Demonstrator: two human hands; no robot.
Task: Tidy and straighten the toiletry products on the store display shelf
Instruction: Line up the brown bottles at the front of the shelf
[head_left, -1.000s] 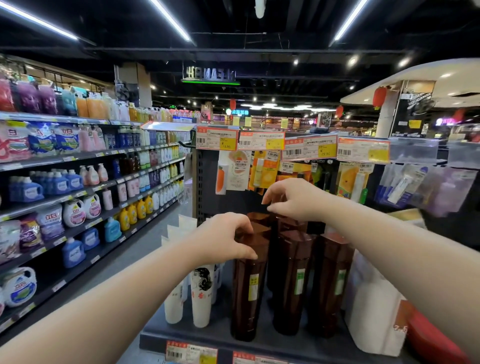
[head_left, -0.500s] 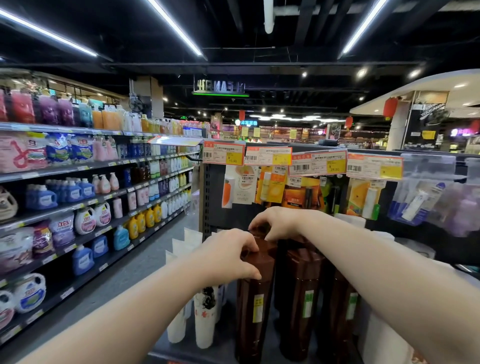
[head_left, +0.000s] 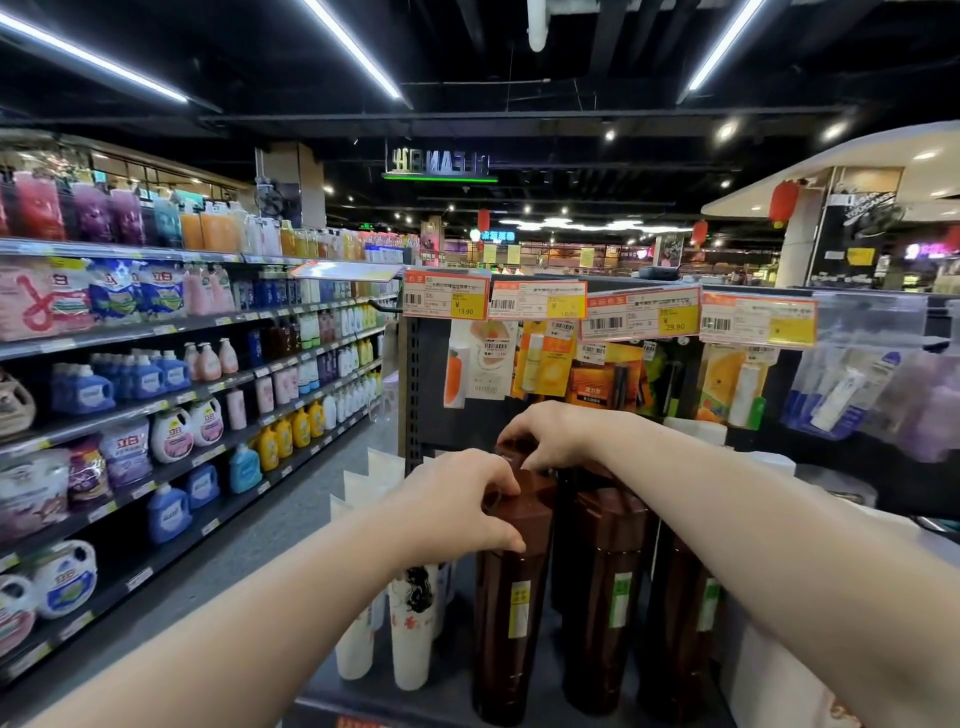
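Left grip: my left grip (head_left: 452, 499) was curled round the cap of the front bottle (head_left: 511, 613), thumb low on the near side, fingers over the top.
Right grip: my right grip (head_left: 561, 434) was bent down onto the cap of the back bottle (head_left: 508, 456), fingertips and thumb pinching it.
Where they stood: both brown bottles were on the shelf (head_left: 441, 699), toward its left end. The back one was directly behind the front one. I could not tell whether they touched.
Long axis: each stood upright with its cap under my palm, so I judged any straightening would be a twist about that upright line.
Nearer hand: the left was nearer me and the front row. The right reached further in, its forearm passing over the middle bottle (head_left: 602, 587).
Brown bottles: three across the front, counting the right bottle (head_left: 680, 623), and at least one behind. My arms hid any others.
White tubes (head_left: 410, 634): two plain at the front, just left of the front bottle, with more tops behind that I could not count.
Price tags (head_left: 447, 301): four, along the rail above.
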